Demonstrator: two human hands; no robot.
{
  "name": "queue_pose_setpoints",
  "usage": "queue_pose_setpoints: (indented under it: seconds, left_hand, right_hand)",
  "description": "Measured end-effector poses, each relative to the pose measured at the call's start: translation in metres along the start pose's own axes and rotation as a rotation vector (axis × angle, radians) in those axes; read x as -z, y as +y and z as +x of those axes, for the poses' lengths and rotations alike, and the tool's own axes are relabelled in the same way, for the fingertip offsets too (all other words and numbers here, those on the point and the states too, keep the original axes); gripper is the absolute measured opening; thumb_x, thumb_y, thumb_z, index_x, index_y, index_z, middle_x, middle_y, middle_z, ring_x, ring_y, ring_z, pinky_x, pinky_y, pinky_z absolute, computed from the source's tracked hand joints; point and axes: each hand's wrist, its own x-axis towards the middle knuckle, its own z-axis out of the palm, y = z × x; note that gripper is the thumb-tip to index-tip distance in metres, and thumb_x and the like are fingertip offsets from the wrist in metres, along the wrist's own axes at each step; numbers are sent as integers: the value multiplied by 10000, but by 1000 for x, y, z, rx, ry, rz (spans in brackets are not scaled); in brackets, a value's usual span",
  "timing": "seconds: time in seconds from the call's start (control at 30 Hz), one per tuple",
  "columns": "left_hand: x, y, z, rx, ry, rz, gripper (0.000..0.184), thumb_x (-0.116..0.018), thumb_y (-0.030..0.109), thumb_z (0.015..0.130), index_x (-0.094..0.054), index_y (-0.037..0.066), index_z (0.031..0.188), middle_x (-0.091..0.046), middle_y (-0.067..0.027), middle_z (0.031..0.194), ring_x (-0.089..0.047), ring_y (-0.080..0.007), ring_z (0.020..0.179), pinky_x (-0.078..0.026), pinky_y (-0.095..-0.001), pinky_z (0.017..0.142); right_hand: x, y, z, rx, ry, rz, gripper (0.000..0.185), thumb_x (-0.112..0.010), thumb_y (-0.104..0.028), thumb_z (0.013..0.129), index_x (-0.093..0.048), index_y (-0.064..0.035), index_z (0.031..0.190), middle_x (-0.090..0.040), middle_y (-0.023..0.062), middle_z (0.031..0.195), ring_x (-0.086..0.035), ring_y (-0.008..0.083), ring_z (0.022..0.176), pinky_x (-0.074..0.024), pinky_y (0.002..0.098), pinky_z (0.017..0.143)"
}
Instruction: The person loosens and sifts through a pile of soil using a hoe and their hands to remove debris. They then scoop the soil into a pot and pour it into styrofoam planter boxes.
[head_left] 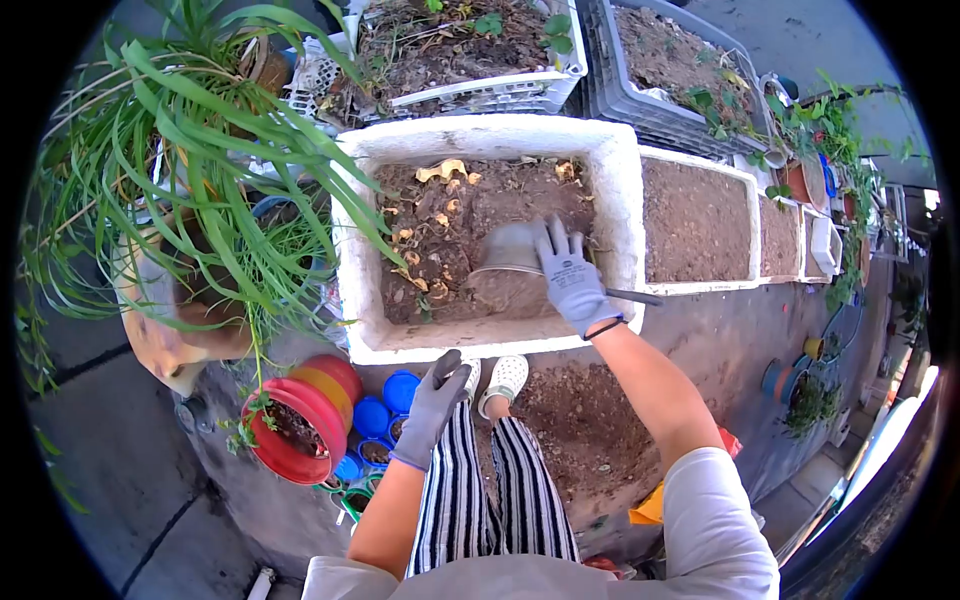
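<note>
White foam planter box [490, 130], holding brown soil [500, 205]. Metal scoop [508, 250] in the box, right of centre; the step in hand appears to be working the soil, and a further stroke calls for steady control. Right gloved hand [573, 283]: fingers spread over the scoop, grip beneath hidden. Left gloved hand [435, 405]: box's near side, loosely bent, apparently empty. Yellowish scraps [441, 171]: far left.
</note>
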Motion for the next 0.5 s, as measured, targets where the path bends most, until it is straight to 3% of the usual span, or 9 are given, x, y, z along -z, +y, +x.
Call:
queue_pose_setpoints:
  seconds: [0.07, 0.1, 0.23, 0.33, 0.37, 0.43, 0.5]
  left_hand:
    - [-1, 6, -4, -8, -42, -8, 475, -635, 191, 884, -475, 67, 1313, -597, -45, 1130, -576, -106, 932, -494, -225, 726]
    - [-3, 12, -7, -62, 27, 65, 471, -631, 172, 885, -472, 76, 1318, -607, -47, 1106, -578, -94, 866, -484, -216, 692]
    - [4, 32, -12, -11, 54, -52, 475, -626, 149, 886, -466, 78, 1327, -600, -38, 1110, -550, -77, 737, -457, -209, 636]
    - [6, 31, -10, -22, 62, -39, 468, -613, 150, 894, -461, 70, 1330, -587, -42, 1147, -567, -89, 818, -465, -215, 662]
    - [4, 28, -9, -18, 55, -41, 468, -613, 150, 894, -461, 70, 1330, -587, -42, 1147, -567, -89, 818, -465, -215, 662]
    - [-4, 22, -3, -43, 35, -33, 464, -606, 155, 899, -459, 63, 1329, -567, -48, 1194, -569, -107, 943, -482, -235, 708]
    - [-10, 15, -2, -18, -8, -19, 463, -604, 159, 901, -459, 64, 1330, -556, -48, 1213, -559, -115, 994, -488, -246, 732]
  right_hand:
    - [8, -2, 2, 20, 37, 254, 639, -487, -59, 831, -255, -56, 1426, -264, 204, 1459, -472, 443, 1118, -568, 421, 728]
    - [13, -1, 3, -2, 41, 260, 781, -525, 20, 755, -171, -58, 1446, -255, 208, 1457, -461, 435, 1180, -552, 401, 779]
    - [19, 9, 8, -6, 71, 130, 758, -520, 4, 766, -187, -50, 1445, -261, 200, 1459, -429, 417, 1221, -509, 427, 866]
    - [27, 32, -4, -40, 92, -1, 741, -534, 3, 763, -222, -23, 1435, -266, 194, 1463, -366, 385, 1281, -345, 463, 1035]
    - [15, 43, -5, 30, 175, -162, 659, -553, -77, 800, -310, -75, 1412, -336, 166, 1434, -467, 416, 1149, -456, 419, 924]
    - [44, 59, -14, 106, 147, -356, 651, -556, -78, 798, -323, -84, 1406, -341, 158, 1430, -458, 414, 1158, -482, 414, 891]
    - [34, 74, -23, -26, 95, -34, 603, -562, -90, 801, -380, -107, 1375, -333, 126, 1432, -441, 397, 1177, -553, 405, 774]
